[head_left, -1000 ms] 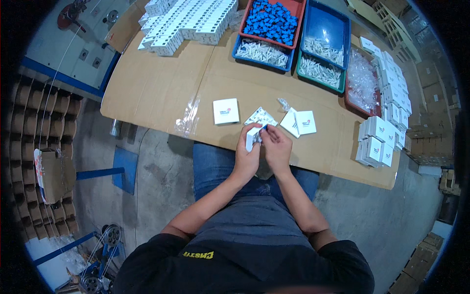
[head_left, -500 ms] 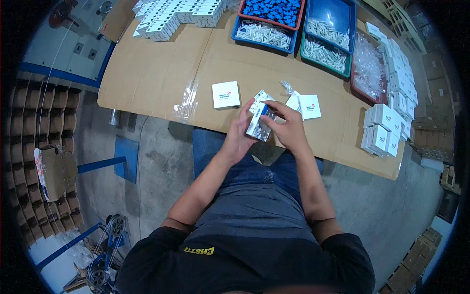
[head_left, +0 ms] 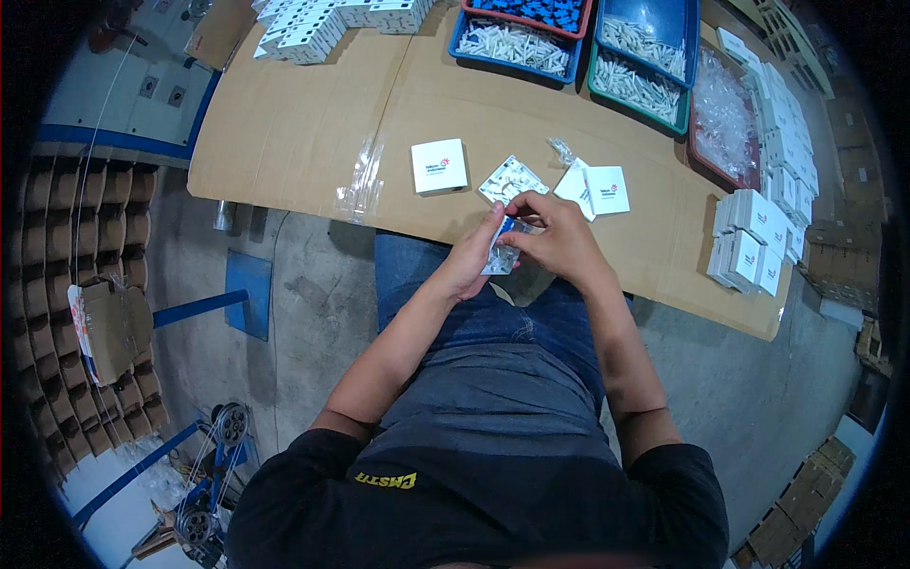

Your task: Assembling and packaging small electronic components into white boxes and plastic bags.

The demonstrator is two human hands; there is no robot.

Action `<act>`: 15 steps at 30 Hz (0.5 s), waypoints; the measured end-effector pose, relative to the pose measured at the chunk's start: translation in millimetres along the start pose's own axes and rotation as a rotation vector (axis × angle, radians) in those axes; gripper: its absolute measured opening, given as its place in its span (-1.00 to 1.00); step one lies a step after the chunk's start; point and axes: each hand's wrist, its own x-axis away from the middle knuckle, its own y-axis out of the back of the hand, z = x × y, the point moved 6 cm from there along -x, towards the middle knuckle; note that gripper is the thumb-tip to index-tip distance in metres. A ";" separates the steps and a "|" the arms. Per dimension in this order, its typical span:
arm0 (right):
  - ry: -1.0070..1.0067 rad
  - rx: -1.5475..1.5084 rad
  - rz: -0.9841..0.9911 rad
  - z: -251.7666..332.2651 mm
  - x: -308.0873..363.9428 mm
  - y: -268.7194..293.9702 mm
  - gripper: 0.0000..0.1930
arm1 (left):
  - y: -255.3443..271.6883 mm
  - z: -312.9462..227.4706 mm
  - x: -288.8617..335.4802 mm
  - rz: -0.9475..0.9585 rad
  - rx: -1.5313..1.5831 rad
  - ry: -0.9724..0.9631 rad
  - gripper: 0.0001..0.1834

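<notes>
Just over the table's near edge, both hands meet around a small clear plastic bag [head_left: 500, 260] with something blue and white at its top. My left hand [head_left: 468, 260] is closed on the bag's left side. My right hand [head_left: 559, 237] pinches near its upper end, and the fingers partly hide it. Just beyond them lies an open white square piece [head_left: 513, 180] with small fittings on its face. A white square cover [head_left: 439, 166] rests to the left. On the right are another white square cover [head_left: 607, 190], a white piece partly beneath it, and a crumpled clear bag [head_left: 561, 150].
A cardboard sheet [head_left: 294, 133] covers the table. At the back stand trays of white plugs [head_left: 517, 47] and blue parts [head_left: 531, 9], and a red tray of clear bags [head_left: 725, 123]. White boxes are stacked far left [head_left: 303, 38] and on the right [head_left: 749, 247].
The hands and the bag have drawn slightly nearer to my body. The open white piece beyond them now shows more fully. The view has shifted a little.
</notes>
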 end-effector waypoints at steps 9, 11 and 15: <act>0.157 0.115 -0.066 10.1 5.2 -5.9 -0.61 | 0.1 7.6 0.1 -0.005 0.108 -0.006 -0.38; 0.258 0.218 -0.160 16.6 8.7 -11.0 -0.58 | -0.9 6.0 0.2 -0.100 0.209 -0.037 -0.36; 0.272 0.253 -0.093 7.7 2.6 -9.6 -0.55 | 2.4 10.8 0.0 -0.129 0.118 0.003 -0.34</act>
